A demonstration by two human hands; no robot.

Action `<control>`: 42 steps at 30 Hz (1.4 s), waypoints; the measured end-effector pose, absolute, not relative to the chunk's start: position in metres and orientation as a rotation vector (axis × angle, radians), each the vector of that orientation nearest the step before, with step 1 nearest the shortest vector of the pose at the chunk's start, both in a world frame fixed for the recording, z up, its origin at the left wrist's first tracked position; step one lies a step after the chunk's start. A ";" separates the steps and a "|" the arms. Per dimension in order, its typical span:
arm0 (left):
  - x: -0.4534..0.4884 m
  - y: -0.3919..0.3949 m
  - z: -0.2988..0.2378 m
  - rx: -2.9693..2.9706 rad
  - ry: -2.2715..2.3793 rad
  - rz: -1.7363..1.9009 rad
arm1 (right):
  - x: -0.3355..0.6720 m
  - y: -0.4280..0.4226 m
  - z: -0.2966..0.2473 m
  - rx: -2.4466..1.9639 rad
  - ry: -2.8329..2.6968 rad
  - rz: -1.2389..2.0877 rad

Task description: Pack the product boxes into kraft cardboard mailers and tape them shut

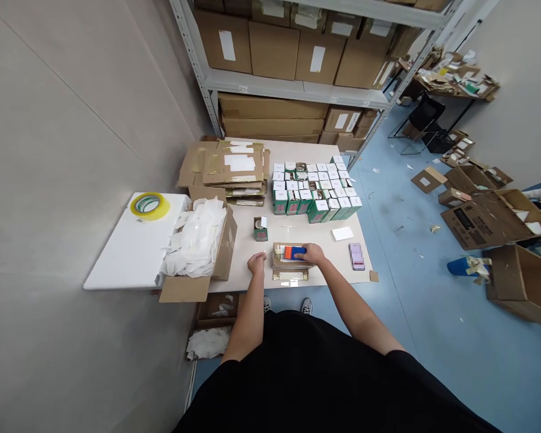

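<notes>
Orange-blue packet [289, 252] under right fingers [299, 252], laid flat; left fingers [253, 260] loose beside cardboard box [277, 256]

Beige wall [72, 150], grey metal shelving [252, 81] holding cardboard cartons [274, 51], blue floor [433, 337], black chair [426, 114]

My right hand [313, 254] covers one end of the orange-and-blue block [291, 252], so I can't see that end or tell what the block is. The labels on the green boxes [313, 198] are too small to read. The lilac stack [356, 257] on the bench [238, 264] is too blurred to make out. The shelf cartons [270, 42] are cut off by the top edge, and the carton [520, 288] at lower right runs off the right edge. The scraps on the far table [457, 78] are too small to tell apart.
</notes>
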State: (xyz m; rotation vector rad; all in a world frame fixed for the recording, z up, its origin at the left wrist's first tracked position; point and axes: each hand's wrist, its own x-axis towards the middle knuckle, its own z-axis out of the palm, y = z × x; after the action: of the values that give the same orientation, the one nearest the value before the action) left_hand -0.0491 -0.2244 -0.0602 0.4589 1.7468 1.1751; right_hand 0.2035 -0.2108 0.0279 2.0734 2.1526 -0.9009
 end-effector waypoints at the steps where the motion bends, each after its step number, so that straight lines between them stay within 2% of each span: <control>1: -0.050 -0.224 -0.062 0.455 1.744 1.166 | 0.203 -0.210 0.028 2.069 2.143 -0.907; 19: -0.026 -0.219 -0.074 0.496 1.699 0.884 | 0.204 -0.195 0.024 2.029 2.037 -1.017; 24: -0.038 -0.225 -0.066 0.623 1.797 0.885 | 0.205 -0.189 0.029 1.969 2.038 -1.011; 27: -0.047 -0.219 -0.054 0.928 1.699 0.823 | 0.210 -0.189 0.033 1.962 2.033 -0.991; 31: -0.050 -0.199 -0.035 1.432 1.564 0.540 | 0.213 -0.190 0.037 1.965 2.031 -0.950; 37: -0.039 -0.178 -0.017 1.983 1.454 -0.283 | 0.205 -0.192 0.042 1.974 1.970 -0.894; 42: -0.034 -0.175 -0.018 1.977 1.469 -0.397 | 0.195 -0.192 0.047 2.036 1.890 -0.884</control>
State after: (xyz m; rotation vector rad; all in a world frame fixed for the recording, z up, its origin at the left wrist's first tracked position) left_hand -0.0342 -0.1748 -0.0185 1.9765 1.4686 -0.3966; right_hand 0.1946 -0.1916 0.0473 2.0358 1.8904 -0.8836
